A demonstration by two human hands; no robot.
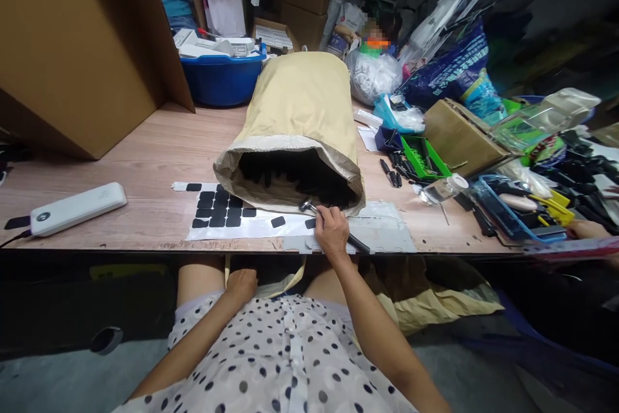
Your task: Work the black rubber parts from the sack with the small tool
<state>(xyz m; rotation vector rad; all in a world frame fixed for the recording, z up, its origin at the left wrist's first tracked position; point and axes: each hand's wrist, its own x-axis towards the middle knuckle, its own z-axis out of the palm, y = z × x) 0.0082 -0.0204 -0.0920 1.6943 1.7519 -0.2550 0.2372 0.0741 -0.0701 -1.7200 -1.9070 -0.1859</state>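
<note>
My right hand (333, 232) is closed around a small hammer (358, 245) at the table's front edge. The hammer's metal head points left and its black handle sticks out to the right. Just beyond it lies a yellowish sack (302, 97), its mouth facing me, with dark pieces (290, 168) inside that I cannot make out. Left of the hammer, a white sheet (264, 225) carries black rounded stickers (219, 216) in rows, partly under the sack. My left hand (242, 285) rests curled at my lap below the table edge; what its fingers hold, if anything, is hidden.
A white power bank (77, 208) with a cable lies left, near a large cardboard box (72, 46). Behind are a blue basin (222, 81) of white boxes and several people. On the right stand a green tray (425, 156), a clear jar (442, 189) and a blue tray (507, 210).
</note>
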